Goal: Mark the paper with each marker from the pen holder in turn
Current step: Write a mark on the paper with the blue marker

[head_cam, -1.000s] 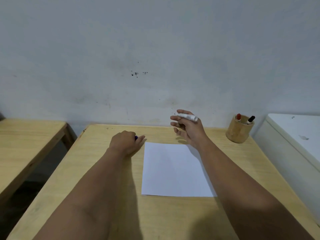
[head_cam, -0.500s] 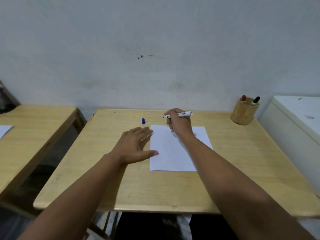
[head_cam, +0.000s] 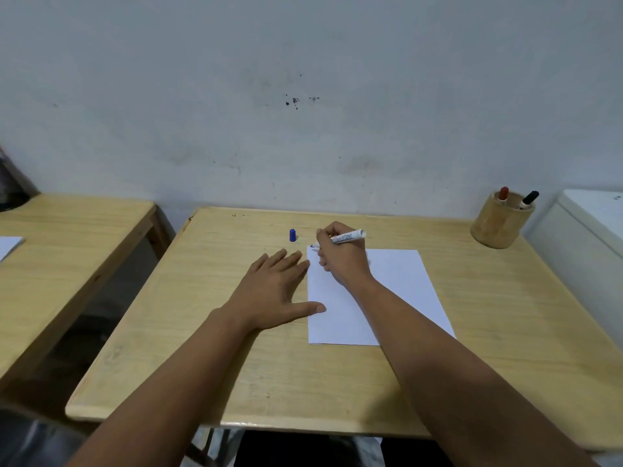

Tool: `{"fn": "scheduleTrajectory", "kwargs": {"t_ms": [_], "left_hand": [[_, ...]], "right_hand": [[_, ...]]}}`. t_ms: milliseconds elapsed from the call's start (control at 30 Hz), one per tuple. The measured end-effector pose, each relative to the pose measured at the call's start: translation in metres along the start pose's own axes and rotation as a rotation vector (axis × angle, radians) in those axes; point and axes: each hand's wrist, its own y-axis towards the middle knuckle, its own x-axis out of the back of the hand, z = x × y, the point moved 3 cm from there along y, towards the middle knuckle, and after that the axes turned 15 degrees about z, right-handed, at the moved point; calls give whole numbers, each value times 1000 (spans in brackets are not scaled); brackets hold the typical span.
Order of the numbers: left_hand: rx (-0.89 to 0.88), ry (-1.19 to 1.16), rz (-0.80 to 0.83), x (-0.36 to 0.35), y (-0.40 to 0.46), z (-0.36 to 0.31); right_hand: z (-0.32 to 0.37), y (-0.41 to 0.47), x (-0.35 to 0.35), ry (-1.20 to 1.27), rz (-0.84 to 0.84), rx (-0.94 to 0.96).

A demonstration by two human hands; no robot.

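The person is leaning over a pale wooden worktop (head_cam: pixel 337 382) with both bare forearms stretched forward. The right hand (head_cam: pixel 344 261) is curling its fingers around a white marker (head_cam: pixel 347 237), pinching the barrel near the writing end; the marker is lying almost level, its tip pointing left and sitting at the top left corner of the paper (head_cam: pixel 397 291). Whether the tip is actually touching the sheet I cannot tell from here. The white paper is lying flat near the middle of the worktop, and its surface is looking blank where it shows.

The left hand (head_cam: pixel 279 294) is resting palm down with fingers spread flat on the wood just beside the sheet's left edge, the thumb reaching over onto the paper and the fingertips meeting its edge. It is holding nothing.

A small blue cap (head_cam: pixel 293 235) is standing upright on the worktop, just left of the marker tip and beyond the left hand's fingers.

At the far right corner a round wooden pen holder (head_cam: pixel 499 227) is standing, well apart from the paper. Inside it a red-capped marker (head_cam: pixel 503 193) and a black-capped marker (head_cam: pixel 529 198) are poking up above the rim.

A second wooden table (head_cam: pixel 67 251) is standing to the left, and a white cabinet (head_cam: pixel 586 237) is sitting just beside the pen holder on the right.
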Motion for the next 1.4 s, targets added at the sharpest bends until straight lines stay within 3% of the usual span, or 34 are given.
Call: {"fn": "scheduleTrajectory", "kwargs": {"t_ms": [400, 1400], "left_hand": [[57, 33, 99, -5, -13, 3], [94, 46, 111, -6, -16, 3]], "right_hand": [[-10, 8, 0, 66, 28, -15], [-8, 6, -6, -170, 36, -7]]}}
